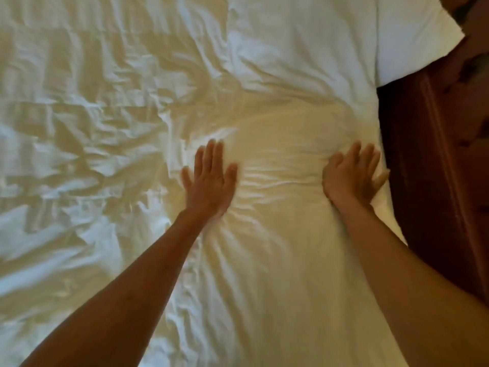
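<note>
A: Whereabouts of the pillow being worked?
B: Along the right edge of the bed, straight under both palms. Plump, white, creased across the middle between them. Reads as a pillow by its bulge, though hard to swear to through the blur.
A: Left hand?
B: Flat on the pillow's left side, fingers straight and pressed close together, thumb out to the side. Gripping nothing.
A: Right hand?
B: Flat as well, on the pillow's right side, just beside the bed's right edge. Fingers straight and slightly spread, little finger angled out. No pinch, no hold.
A: Long axis?
B: Running from the near end of the bed away, parallel to that right edge and roughly in line with both forearms. Carries on past the fingertips and back under the wrists.
A: Nearer hand?
B: Neither: both on it, about level, well apart. Looks like smoothing or plumping, so probably calls for a push forward along that axis, or outward from the middle crease.
A: Count?
B: Two hands. Three pillows: the pressed one, a second pillow beyond it, a third pillow at the far right corner. One rumpled sheet over the left of the bed. One dark reddish wooden panel beside the right edge
</note>
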A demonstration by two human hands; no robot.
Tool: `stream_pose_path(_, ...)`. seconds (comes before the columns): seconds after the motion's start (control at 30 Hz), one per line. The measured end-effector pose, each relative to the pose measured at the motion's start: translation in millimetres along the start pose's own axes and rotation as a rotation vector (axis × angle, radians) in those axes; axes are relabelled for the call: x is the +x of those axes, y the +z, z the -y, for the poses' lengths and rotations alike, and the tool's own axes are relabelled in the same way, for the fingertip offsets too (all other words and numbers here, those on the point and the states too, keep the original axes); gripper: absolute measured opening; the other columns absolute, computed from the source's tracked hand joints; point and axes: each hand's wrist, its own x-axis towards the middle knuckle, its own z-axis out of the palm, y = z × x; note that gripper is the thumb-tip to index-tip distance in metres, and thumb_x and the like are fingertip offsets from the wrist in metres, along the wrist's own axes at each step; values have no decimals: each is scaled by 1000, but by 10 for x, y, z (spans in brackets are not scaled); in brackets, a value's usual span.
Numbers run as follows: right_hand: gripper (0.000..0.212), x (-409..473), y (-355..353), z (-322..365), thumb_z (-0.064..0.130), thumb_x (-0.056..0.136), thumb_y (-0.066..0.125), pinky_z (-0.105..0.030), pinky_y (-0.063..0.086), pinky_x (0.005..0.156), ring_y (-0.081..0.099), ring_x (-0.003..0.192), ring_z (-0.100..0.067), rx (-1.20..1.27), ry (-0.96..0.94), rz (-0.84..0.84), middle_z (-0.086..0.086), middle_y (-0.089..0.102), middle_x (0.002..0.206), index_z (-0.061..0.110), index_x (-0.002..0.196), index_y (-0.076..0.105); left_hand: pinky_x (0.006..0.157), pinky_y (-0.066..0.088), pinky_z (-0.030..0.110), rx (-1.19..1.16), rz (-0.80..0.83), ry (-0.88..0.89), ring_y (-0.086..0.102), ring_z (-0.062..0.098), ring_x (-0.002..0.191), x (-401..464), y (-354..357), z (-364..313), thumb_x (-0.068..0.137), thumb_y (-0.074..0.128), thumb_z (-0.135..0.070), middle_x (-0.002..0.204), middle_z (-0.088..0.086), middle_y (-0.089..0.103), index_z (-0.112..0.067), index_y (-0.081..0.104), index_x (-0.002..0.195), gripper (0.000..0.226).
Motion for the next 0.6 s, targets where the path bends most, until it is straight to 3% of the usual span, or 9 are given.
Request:
stream_pose_path(0.07, 61, -335, -95, 347, 38, 101, 27, -53, -2, 120, 1, 152, -23, -7, -198, -75, -8, 3, 165, 17, 157, 15, 119, -5, 54, -107, -31, -110, -12, 9, 149, 1, -42, -135, 102, 14, -52, 163, -12, -11, -30, -3, 156, 61)
stream_pose_path(0.17, 59, -1159, 89, 414, 42, 97, 30, -53, 6, 118, 13, 151, -25, -105, -652, -83, -8, 17, 163, 24, 153, 29, 120, -7, 38, -235, -98, 20, -9, 5, 149, -555, 84, -129, 101, 13, -44, 162, -15, -7, -27, -1, 156, 59)
stream_pose_path(0.23, 58, -1427, 229, 259, 42, 96, 31, -56, 9, 119, 13, 151, -26, -213, -670, -59, -8, 17, 163, 28, 153, 31, 121, 1, 35, -205, -89, 86, -4, 2, 149, -1075, 280, 342, 101, 9, -44, 161, -17, -3, -28, 1, 155, 57)
stream_pose_path(0.33, 63, -1493, 256, 479, 39, 96, 33, -58, 3, 118, 2, 151, -30, -217, -559, -74, -12, 4, 164, 22, 156, 21, 115, 27, 50, -8, -53, -31, 20, 16, 149, -1411, 446, 1202, 105, 6, -40, 162, 3, 20, -12, 22, 154, 59)
stream_pose_path(0.4, 66, -1706, 313, 796, 39, 97, 32, -56, -4, 117, -5, 151, -30, -291, -723, -70, -12, -5, 164, 17, 156, 13, 118, 20, 51, 106, 12, -62, 15, 17, 150, -1399, 396, 1300, 101, 6, -39, 163, 3, 16, -12, 17, 155, 61)
stream_pose_path(0.47, 66, -1958, 473, 905, 39, 98, 32, -55, -5, 118, -3, 152, -28, -344, -939, -31, -9, -2, 165, 15, 156, 15, 120, 11, 49, 145, -1, -13, 9, 14, 150, -1437, 353, 1307, 98, 10, -40, 164, 0, 10, -15, 13, 156, 63)
stream_pose_path(0.6, 64, -1978, 760, 816, 39, 98, 31, -55, -1, 120, 2, 152, -25, -464, -944, -37, -6, 8, 165, 12, 155, 21, 119, 14, 50, 395, 41, 163, 12, 15, 150, -1832, 211, 2081, 101, 24, -40, 164, 0, 12, -16, 15, 156, 61)
